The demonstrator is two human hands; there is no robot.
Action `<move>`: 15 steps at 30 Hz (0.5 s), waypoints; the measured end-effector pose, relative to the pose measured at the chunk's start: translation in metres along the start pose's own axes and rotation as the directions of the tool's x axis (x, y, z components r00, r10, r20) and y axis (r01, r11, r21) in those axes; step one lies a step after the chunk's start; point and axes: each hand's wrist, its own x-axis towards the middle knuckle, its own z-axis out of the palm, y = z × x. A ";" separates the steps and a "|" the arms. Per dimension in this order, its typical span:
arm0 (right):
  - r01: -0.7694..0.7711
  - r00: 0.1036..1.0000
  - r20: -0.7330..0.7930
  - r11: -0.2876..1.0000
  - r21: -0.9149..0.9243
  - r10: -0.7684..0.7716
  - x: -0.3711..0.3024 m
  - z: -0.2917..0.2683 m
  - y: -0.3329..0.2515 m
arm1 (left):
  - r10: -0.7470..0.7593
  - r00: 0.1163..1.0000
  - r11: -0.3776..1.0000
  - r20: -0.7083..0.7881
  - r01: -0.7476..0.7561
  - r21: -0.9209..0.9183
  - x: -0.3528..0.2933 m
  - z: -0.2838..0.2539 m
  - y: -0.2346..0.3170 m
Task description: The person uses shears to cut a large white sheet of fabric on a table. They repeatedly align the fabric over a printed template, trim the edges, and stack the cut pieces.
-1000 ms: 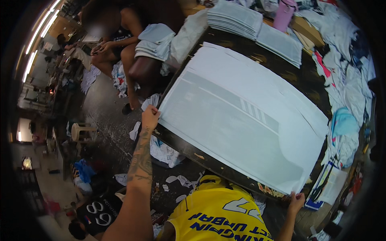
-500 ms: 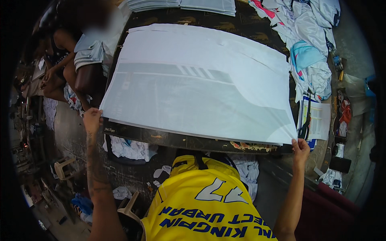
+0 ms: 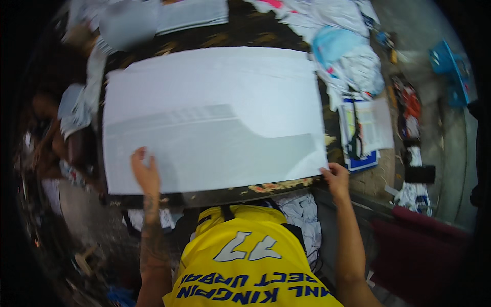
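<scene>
A large white sheet (image 3: 204,77), with a grey shape and pale stripes showing on it, lies over the dark table. I cannot tell whether it is paper or cloth. My left hand (image 3: 146,171) is over the sheet's near left part, fingers apart and holding nothing. Whether its fingertips touch the surface does not show. At the near right corner, my right hand (image 3: 336,180) pinches the sheet's edge between thumb and fingers. The picture is somewhat smeared by motion.
The dark table (image 3: 225,197) has a worn front edge. Stacked pale sheets (image 3: 192,15) lie at its far side. Heaped white and light blue cloth (image 3: 353,56) and papers (image 3: 376,123) are on the right. A seated person (image 3: 51,128) is at the left; a blue plastic item (image 3: 450,66) stands far right.
My left hand has let go of the near left corner and moved inward over the sheet. My right hand stays at its corner. The view has shifted, and the sheet now lies flatter.
</scene>
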 end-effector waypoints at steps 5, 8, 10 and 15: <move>0.214 0.966 -0.031 0.860 -0.464 -0.257 -0.038 0.027 -0.063 | 0.649 0.621 0.761 0.440 -0.516 -0.394 -0.038 0.148 0.234; 0.572 0.813 0.272 0.619 -0.539 -0.514 -0.061 0.048 -0.101 | 0.902 0.269 0.411 0.337 -0.773 -0.484 -0.014 0.217 0.343; 0.608 0.793 0.296 0.659 -0.443 -0.533 -0.071 0.038 -0.108 | 0.924 0.076 0.173 0.376 -0.957 -0.234 0.026 0.252 0.393; 0.125 0.988 -0.072 0.986 -0.107 -0.134 -0.048 -0.023 -0.058 | 0.663 -0.021 0.186 0.748 -0.963 -0.193 0.102 0.297 0.452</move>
